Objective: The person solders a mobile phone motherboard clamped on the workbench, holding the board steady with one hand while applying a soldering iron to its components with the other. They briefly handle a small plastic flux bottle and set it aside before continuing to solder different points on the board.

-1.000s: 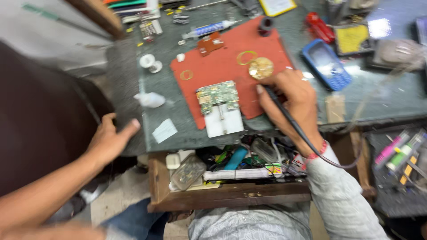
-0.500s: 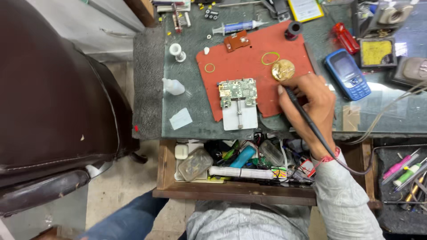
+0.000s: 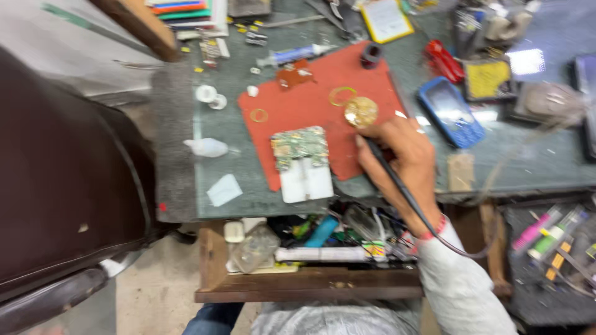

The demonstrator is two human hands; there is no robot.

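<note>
A cluttered green desk (image 3: 248, 180) carries a red mat (image 3: 310, 111). My right hand (image 3: 400, 158) has its grip closed round a black soldering pen (image 3: 397, 183), tip just below a round brass tin (image 3: 361, 111). Left of the grip lies a circuit board (image 3: 301, 146). My left hand is out of sight.

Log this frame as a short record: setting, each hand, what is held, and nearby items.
setting: cluttered green workbench with an open drawer below it
right hand: grips a black corded soldering iron, tip area over the red mat
left hand: not in view
near the tip: round brass tin, touching or just off the fingers; cannot tell which
on mat: circuit board in white holder, two yellow rings
right of mat: blue phone
left of mat: small white bottle
</note>
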